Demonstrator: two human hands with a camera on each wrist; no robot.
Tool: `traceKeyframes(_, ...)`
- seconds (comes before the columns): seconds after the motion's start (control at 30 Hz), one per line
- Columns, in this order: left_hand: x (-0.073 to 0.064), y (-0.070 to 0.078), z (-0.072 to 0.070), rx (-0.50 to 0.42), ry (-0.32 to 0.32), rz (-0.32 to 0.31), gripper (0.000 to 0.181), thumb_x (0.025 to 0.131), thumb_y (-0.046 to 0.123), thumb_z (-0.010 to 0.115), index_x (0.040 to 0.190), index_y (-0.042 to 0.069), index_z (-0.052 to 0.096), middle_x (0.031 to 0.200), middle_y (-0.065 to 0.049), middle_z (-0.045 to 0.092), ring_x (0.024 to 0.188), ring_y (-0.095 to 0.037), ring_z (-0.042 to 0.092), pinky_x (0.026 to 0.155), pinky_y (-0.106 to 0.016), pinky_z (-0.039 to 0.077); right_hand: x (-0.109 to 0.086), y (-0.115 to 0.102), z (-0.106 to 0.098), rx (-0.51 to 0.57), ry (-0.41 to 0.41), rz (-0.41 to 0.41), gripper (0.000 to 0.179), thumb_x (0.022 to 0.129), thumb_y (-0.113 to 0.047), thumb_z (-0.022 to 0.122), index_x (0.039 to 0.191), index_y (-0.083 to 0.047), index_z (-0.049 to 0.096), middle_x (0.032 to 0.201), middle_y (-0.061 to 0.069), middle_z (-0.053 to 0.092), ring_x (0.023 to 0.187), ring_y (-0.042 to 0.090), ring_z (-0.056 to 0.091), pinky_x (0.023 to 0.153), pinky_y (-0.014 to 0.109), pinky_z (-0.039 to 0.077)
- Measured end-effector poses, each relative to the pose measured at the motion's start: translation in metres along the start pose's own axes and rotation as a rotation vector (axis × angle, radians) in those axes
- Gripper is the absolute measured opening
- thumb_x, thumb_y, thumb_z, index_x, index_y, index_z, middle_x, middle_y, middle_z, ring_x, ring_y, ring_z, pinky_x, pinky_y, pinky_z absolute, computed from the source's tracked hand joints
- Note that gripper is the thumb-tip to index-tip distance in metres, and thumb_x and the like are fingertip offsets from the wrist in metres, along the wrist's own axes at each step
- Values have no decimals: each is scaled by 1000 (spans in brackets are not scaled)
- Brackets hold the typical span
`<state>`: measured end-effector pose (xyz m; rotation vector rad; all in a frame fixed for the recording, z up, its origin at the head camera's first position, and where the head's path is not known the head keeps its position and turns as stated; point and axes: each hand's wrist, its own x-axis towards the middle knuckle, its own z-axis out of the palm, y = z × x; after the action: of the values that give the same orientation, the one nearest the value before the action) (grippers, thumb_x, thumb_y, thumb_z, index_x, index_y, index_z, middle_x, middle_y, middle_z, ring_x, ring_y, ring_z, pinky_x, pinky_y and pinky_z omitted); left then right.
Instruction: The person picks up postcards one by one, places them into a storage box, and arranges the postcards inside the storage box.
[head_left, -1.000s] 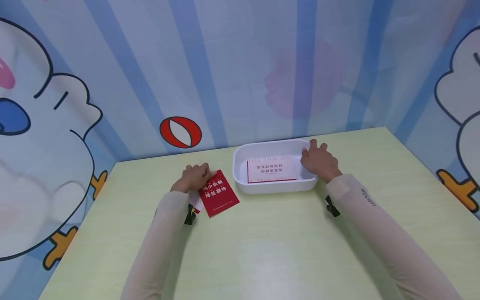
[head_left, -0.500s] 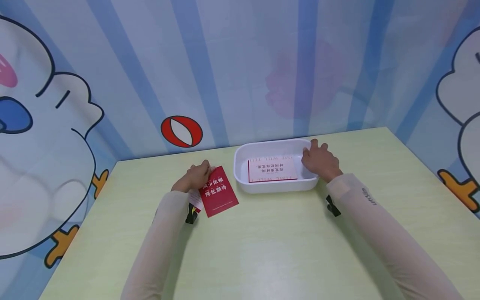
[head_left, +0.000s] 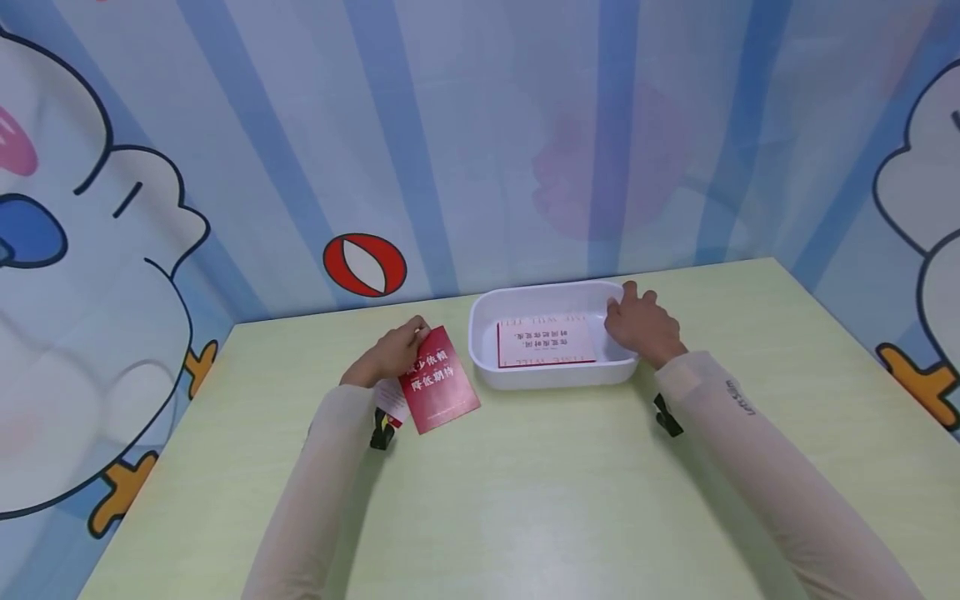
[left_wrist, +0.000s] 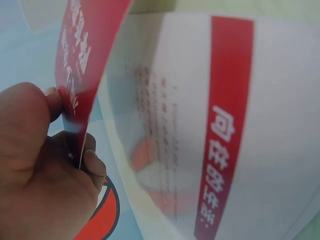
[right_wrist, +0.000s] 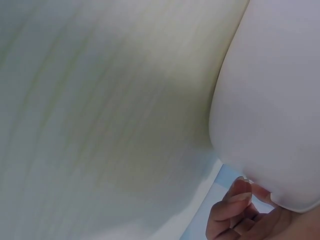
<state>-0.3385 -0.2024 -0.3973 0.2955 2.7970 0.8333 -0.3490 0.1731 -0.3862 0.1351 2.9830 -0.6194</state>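
Note:
My left hand [head_left: 392,350] pinches the top edge of a red card [head_left: 441,383] with white characters, left of the white plastic basin. In the left wrist view, thumb and fingers hold this card up at a steep tilt. Behind it lies a glossy white card [left_wrist: 280,110] with a red stripe, mostly hidden under my left hand in the head view. My right hand [head_left: 643,323] grips the right end of the basin [head_left: 555,379], fingers over its rim. Inside the basin lies a pale card [head_left: 546,342] with red print and a red edge.
The pale green table [head_left: 525,500] meets a blue striped cartoon backdrop [head_left: 495,150] just behind the basin. Black straps [head_left: 666,417] hang below each wrist.
The red card's top edge has risen and tilted up in my left hand, which has shifted slightly away from me. My right hand and the basin stay put.

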Motion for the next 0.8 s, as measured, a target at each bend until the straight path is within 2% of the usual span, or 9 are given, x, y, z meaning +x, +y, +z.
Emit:
traceKeyframes(0.33,-1,5,-5,-109,-66,56,20,107,27,39,116,10,47,109,-13,59,92,-21,61,78,-29,56,-1,0,-1,5,1,-14,63,105,-36,20,153,4,13,140,37,35,112,48,54,95,64,47)
traceKeyframes(0.57,1,7,-9,-137,-46,61,20,107,28,39,117,11,46,111,-13,58,92,-21,61,78,-28,55,-3,0,-3,18,-17,-10,63,105,-36,19,154,4,11,144,38,32,119,50,51,100,66,42)
traceKeyframes(0.8,0,13,-12,-203,-37,61,22,107,31,40,118,12,44,116,-13,57,96,-24,63,78,-31,60,-3,0,-1,14,-6,-10,63,105,-36,20,154,4,12,143,38,33,117,50,53,99,66,44)
